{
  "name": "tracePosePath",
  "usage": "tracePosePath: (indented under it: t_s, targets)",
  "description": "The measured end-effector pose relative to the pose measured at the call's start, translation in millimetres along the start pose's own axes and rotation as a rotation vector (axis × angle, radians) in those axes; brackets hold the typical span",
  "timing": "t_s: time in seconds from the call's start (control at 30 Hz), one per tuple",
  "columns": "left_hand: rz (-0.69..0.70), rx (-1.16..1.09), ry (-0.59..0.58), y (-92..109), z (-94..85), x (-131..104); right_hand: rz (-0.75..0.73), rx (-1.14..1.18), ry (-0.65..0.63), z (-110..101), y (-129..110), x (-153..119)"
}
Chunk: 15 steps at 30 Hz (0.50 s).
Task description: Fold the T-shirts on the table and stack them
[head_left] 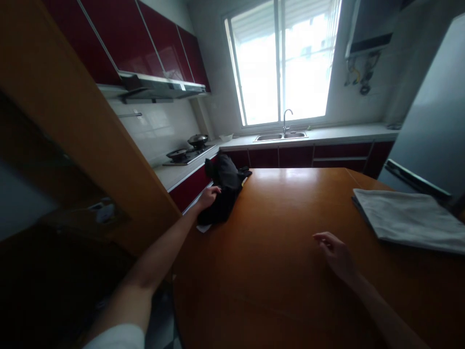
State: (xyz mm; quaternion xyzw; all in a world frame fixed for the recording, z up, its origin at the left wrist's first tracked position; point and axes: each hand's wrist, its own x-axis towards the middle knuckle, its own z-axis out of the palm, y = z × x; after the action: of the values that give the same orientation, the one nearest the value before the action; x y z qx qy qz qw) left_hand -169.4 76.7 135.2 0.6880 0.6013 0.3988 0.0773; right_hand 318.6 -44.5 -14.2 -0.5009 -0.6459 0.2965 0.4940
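At the left edge of the wooden table [276, 271], my left hand [208, 198] is closed on a bunched black cloth [225, 177]. A small white piece [204, 228] pokes out under the cloth's near end. Above the right half of the table is my right hand [332, 249], its fingers loosely curled with a gap between thumb and fingers and nothing in them. To its right lies a folded light grey cloth [410, 218], with a darker layer beneath it.
A wooden partition [119, 169] stands close on the left. Beyond the table are a counter with a sink [281, 137], a stove with two pans [198, 140], and dark red cabinets. A large pale appliance [432, 116] stands at the right.
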Motion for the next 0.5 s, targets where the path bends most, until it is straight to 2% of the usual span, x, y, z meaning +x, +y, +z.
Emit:
tracePosePath:
  t_s: [0.1,0.2,0.27,0.33,0.43,0.5]
  targets:
    - [-0.022,0.059,-0.126,-28,24.7,-47,0.010,-0.009,-0.017,3,3,-1]
    - [-0.026,0.098,-0.137,-40,43.8,-72,0.014,-0.024,-0.036,5,6,-2]
    - [-0.035,0.124,-0.075,-42,50.2,-78,0.013,-0.034,-0.051,6,8,-3]
    - [-0.058,0.152,0.047,-43,50.0,-79,0.012,-0.042,-0.057,7,10,-4]
    - [-0.125,0.201,0.271,-46,41.3,-82,0.010,-0.043,-0.049,5,11,-4]
    - [-0.171,0.235,0.349,-52,35.3,-90,0.010,-0.040,-0.039,3,11,-3]
